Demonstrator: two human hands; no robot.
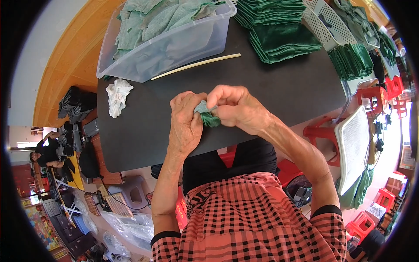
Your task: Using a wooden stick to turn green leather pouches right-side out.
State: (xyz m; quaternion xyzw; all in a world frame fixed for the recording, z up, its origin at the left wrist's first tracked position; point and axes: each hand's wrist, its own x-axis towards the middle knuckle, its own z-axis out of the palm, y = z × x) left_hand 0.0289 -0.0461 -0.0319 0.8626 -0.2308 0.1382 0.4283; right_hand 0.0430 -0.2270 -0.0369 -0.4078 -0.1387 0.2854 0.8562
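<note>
Over the near part of the dark table [148, 105], my two hands meet around a small green cloth piece [209, 118] with a paler grey-green side. My left hand [187, 118] is closed round it, fingers curled. From the right, my right hand [238, 109] pinches at its upper edge with thumb and forefinger. Most of the cloth is hidden in the fingers. Beyond my hands lies a thin pale stick [196, 65]. To the left is a crumpled white tissue [118, 97].
A clear plastic bin [174, 52] of pale green cloth pieces [161, 22] stands at the back left. Stacked dark green velvet pieces [283, 41] lie at the back right, near a white perforated basket [327, 22]. Red stools [323, 133] stand right; another person [46, 150] works far left.
</note>
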